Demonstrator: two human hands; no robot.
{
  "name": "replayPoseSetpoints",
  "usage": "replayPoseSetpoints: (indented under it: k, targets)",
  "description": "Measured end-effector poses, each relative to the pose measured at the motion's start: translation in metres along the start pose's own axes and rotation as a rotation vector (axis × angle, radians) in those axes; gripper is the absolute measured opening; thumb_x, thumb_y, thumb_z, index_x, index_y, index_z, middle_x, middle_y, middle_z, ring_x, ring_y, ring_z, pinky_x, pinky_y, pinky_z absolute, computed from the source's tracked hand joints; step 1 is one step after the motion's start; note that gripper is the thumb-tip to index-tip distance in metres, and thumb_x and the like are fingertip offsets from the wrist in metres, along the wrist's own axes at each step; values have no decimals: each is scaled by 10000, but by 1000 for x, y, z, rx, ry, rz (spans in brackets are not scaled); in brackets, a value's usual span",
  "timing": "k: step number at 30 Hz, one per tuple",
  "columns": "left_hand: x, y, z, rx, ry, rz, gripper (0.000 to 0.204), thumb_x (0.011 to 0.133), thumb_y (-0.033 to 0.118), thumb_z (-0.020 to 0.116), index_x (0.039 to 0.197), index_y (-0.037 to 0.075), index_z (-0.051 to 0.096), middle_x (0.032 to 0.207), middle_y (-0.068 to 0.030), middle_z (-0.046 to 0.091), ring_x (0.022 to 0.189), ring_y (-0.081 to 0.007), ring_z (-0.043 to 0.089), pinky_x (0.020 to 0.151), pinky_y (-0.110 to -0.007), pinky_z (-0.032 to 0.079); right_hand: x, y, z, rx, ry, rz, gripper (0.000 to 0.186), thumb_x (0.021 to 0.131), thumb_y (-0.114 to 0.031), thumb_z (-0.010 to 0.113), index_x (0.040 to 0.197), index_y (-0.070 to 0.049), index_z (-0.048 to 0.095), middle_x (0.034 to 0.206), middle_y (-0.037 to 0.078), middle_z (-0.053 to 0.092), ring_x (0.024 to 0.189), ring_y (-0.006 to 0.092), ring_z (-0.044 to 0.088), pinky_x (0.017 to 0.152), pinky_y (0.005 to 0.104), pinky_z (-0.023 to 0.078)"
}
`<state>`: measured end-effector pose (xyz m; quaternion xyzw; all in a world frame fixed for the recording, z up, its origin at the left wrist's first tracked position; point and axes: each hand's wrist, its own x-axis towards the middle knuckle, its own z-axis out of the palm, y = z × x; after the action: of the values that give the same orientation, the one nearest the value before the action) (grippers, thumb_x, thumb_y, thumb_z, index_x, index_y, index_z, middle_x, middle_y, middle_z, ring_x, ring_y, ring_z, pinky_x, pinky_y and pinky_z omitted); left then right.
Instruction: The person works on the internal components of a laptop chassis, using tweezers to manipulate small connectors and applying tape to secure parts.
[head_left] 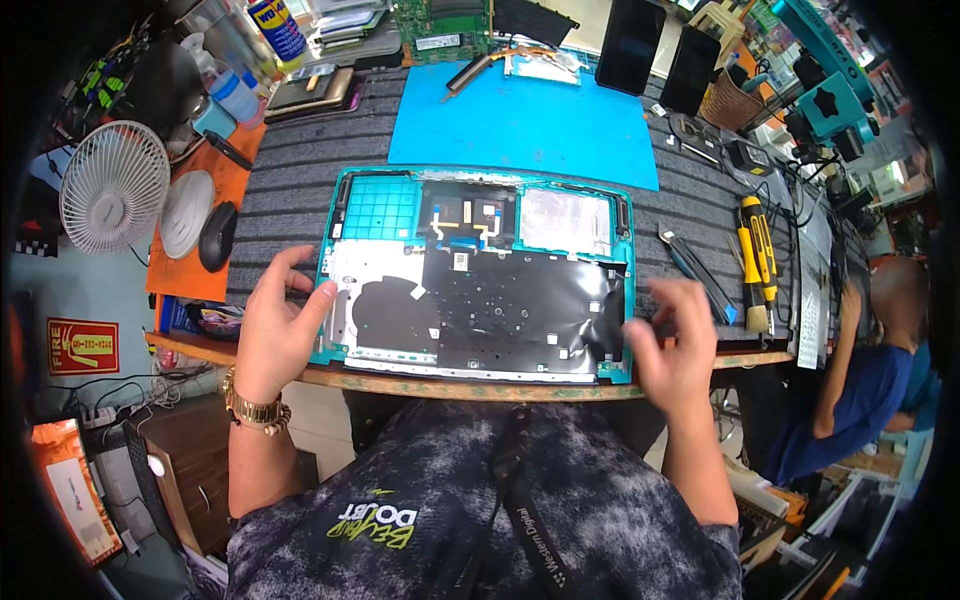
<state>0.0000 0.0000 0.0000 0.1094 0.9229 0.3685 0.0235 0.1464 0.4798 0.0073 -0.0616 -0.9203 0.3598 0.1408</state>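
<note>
A teal laptop top case (480, 310) lies inner side up at the front of the grey ribbed mat, showing a black film, silver metal, a touchpad module (468, 225) and short cables. The film is creased at its right end. My left hand (290, 320) is at the case’s left edge, fingers apart and curved, thumb touching the edge. My right hand (680, 345) is beside the right edge, fingers apart and bent, holding nothing visible.
Behind the case are a blue mat (520, 130), tools, phones (630, 50) and a circuit board (440, 30). A fan (113, 185) and mouse (218, 235) stand left; yellow screwdrivers (757, 250) and cables lie right. Another person (850, 400) sits at far right, beside the wooden bench edge.
</note>
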Motion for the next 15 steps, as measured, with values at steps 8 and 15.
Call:
replayPoseSetpoints:
  k: [8, 15]
  targets:
    - [5, 22, -11, -803, -256, -275, 532, 1233, 183, 621, 1695, -69, 545, 1346, -141, 806, 1172, -152, 774, 1006, -321, 619, -32, -34, 19, -219, -126, -311, 890, 713, -248, 1091, 1536, -154, 765, 1638, 190, 608, 1409, 465, 605, 1182, 587, 531]
    - [-8, 37, -30, -985, -209, 26, 697, 1092, 185, 747, 1681, -101, 506, 1536, -182, 748, 1373, -197, 736, 1180, -358, 568, -35, -28, 27, -188, 82, -439, 815, 617, -33, 937, 1421, -130, 843, 1508, 150, 706, 1287, 429, 656, 1080, 546, 573]
